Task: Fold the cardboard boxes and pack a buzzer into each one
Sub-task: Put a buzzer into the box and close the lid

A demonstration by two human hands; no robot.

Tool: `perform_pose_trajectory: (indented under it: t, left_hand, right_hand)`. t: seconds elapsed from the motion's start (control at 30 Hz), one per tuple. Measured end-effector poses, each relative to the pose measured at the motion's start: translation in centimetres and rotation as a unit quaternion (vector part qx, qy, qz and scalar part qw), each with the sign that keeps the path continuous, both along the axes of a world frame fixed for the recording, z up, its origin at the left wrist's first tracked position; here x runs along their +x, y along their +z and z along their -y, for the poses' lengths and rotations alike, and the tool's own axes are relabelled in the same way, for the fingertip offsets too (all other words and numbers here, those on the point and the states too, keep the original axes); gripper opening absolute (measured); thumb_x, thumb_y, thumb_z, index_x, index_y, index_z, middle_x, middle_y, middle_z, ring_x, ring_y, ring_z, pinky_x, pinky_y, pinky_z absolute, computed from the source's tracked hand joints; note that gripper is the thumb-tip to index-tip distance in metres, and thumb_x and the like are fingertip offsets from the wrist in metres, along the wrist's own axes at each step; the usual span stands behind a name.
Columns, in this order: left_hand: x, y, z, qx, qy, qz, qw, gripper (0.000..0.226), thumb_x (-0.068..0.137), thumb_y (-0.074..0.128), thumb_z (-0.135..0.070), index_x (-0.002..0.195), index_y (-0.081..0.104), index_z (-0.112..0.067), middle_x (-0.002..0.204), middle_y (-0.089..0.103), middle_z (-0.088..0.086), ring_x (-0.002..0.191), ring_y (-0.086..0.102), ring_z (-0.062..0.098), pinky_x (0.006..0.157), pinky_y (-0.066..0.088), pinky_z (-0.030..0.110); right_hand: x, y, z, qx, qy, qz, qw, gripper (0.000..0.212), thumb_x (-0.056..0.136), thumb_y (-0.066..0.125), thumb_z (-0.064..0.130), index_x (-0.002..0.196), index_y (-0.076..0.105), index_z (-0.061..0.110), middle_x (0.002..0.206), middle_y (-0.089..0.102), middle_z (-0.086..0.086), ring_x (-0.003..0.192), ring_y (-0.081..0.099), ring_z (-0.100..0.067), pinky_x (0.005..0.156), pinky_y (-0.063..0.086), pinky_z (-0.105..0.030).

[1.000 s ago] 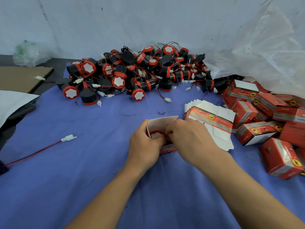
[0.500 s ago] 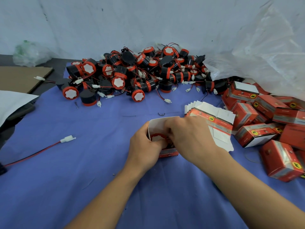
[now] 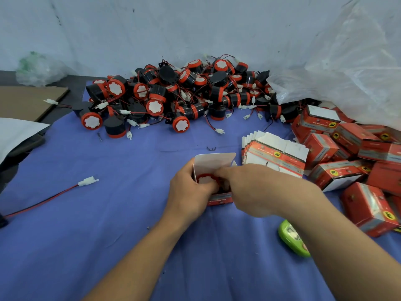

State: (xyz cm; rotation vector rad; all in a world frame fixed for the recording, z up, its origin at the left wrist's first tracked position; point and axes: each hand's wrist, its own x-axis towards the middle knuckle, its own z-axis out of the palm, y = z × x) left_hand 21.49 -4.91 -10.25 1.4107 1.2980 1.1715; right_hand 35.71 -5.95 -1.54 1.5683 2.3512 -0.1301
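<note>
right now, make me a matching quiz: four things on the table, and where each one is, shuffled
1 open box
2 loose buzzers
3 flat boxes
4 green object

A heaped at the far side of the blue cloth
B gripped by the left hand, right hand reaching in
C stacked just right of the hands
D lying alone, nearest the camera

Pairs: 1-B, 2-A, 3-C, 4-D
</note>
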Motion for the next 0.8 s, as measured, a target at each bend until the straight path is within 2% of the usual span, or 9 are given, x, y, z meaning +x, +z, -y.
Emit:
perform_pose_trajectory:
  t: [0.13,0.23,0.33,0.4,0.47,0.53,0.6,0.67,0.8]
  left_hand:
    - [0.2,0.1,0.1,-0.008,0.004,0.027,1.000,0.033,0.070,0.067,-0.021,0.098,0.073,-0.038,0.092,0.078,-0.018,0.086,0.074,0.003,0.065,0.058,0.020]
    - [0.2,0.0,0.1,0.000,0.003,0.019,1.000,0.035,0.077,0.071,-0.011,0.103,0.073,-0.035,0.097,0.078,-0.018,0.092,0.074,0.004,0.077,0.060,0.029]
    - [0.0,-0.2,-0.1,0.001,0.002,-0.001,1.000,0.040,0.078,0.072,-0.005,0.101,0.074,-0.037,0.096,0.077,-0.018,0.092,0.072,0.004,0.079,0.058,0.030]
    - [0.0,-0.3,-0.2,-0.004,0.010,-0.010,1.000,0.037,0.078,0.071,-0.007,0.099,0.072,-0.038,0.092,0.076,-0.017,0.088,0.071,0.004,0.075,0.056,0.026]
    - [0.0,-0.4,-0.2,-0.007,0.014,-0.011,1.000,0.036,0.079,0.071,-0.007,0.098,0.071,-0.037,0.090,0.076,-0.018,0.086,0.070,0.004,0.071,0.053,0.022]
    - [0.0,-0.4,-0.2,-0.006,0.013,-0.009,1.000,0.037,0.078,0.072,-0.007,0.099,0.072,-0.037,0.090,0.076,-0.017,0.086,0.070,0.004,0.070,0.053,0.021]
    - [0.0,-0.3,-0.1,-0.003,0.009,-0.005,1.000,0.038,0.078,0.072,-0.006,0.100,0.072,-0.037,0.092,0.076,-0.016,0.087,0.071,0.005,0.072,0.056,0.023]
    - [0.0,-0.3,-0.1,0.002,0.006,-0.001,1.000,0.039,0.078,0.071,-0.007,0.101,0.072,-0.039,0.093,0.076,-0.017,0.088,0.071,0.004,0.073,0.058,0.025]
    - [0.0,-0.4,-0.2,-0.001,0.006,0.001,1.000,0.036,0.071,0.070,-0.016,0.101,0.073,-0.036,0.093,0.077,-0.014,0.088,0.072,0.007,0.077,0.060,0.032]
  right_hand:
    - [-0.3,-2.3,1.4,0.054,-0.057,-0.121,0.990,0.030,0.097,0.053,0.020,0.125,0.050,0.029,0.089,0.061,0.000,0.070,0.053,-0.022,0.058,0.042,-0.036]
    - [0.1,-4.6,2.3,0.144,-0.105,-0.261,0.949,0.040,0.094,0.052,0.012,0.120,0.059,0.041,0.098,0.073,0.005,0.083,0.064,-0.023,0.075,0.054,-0.038]
    - [0.3,-5.4,3.2,0.183,-0.205,-0.565,0.778,0.048,0.089,0.059,0.003,0.089,0.076,0.049,0.108,0.072,0.030,0.084,0.069,0.005,0.071,0.050,-0.011]
    - [1.0,-5.5,3.4,0.218,-0.238,-0.655,0.684,0.042,0.083,0.062,0.006,0.084,0.078,0.045,0.091,0.078,0.015,0.069,0.065,0.003,0.064,0.050,-0.012]
    - [1.6,-5.7,3.1,0.233,-0.283,-0.635,0.681,0.044,0.081,0.070,0.008,0.096,0.076,0.049,0.079,0.075,0.004,0.062,0.063,-0.009,0.063,0.054,-0.022]
    - [1.5,-5.9,2.5,0.167,-0.282,-0.611,0.721,0.053,0.079,0.075,0.008,0.112,0.070,0.049,0.095,0.076,0.010,0.079,0.071,-0.008,0.074,0.057,-0.028]
    - [1.1,-6.2,2.5,0.091,-0.239,-0.616,0.745,0.063,0.080,0.071,0.002,0.119,0.064,0.052,0.112,0.074,0.019,0.095,0.071,-0.004,0.082,0.058,-0.024]
    - [0.8,-6.4,2.5,0.071,-0.233,-0.641,0.728,0.065,0.082,0.067,0.001,0.124,0.059,0.050,0.113,0.073,0.023,0.102,0.070,0.000,0.083,0.056,-0.018]
    - [1.0,-6.9,1.9,0.100,-0.303,-0.580,0.750,0.051,0.089,0.067,0.019,0.130,0.053,0.045,0.103,0.076,0.021,0.079,0.068,0.004,0.067,0.046,-0.008]
